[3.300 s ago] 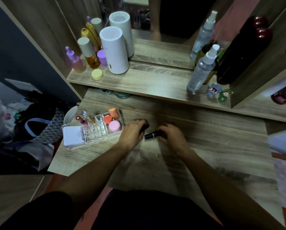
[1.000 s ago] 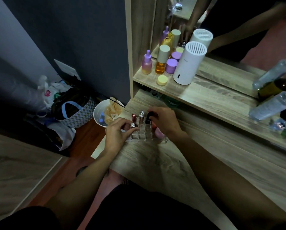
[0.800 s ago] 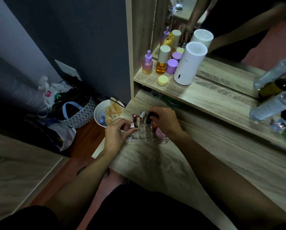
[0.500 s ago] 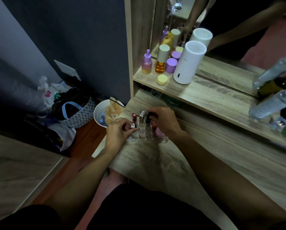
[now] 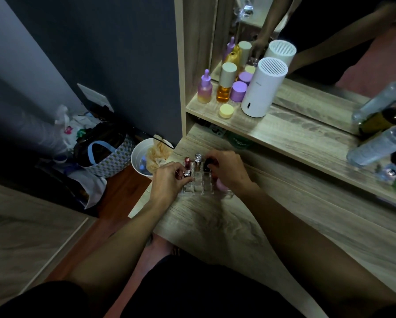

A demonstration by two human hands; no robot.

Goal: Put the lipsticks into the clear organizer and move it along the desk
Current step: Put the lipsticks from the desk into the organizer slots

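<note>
At the desk's left front corner sits the clear organizer, its long axis along the front edge, between my hands. My left hand pinches a silver-capped lipstick; my right hand grips a black lipstick. Four lipsticks stand upright, counted.

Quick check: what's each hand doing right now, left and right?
Left hand: closed on a silver-capped lipstick at the clear organizer.
Right hand: closed on a black lipstick, lowering it into the organizer.
</note>
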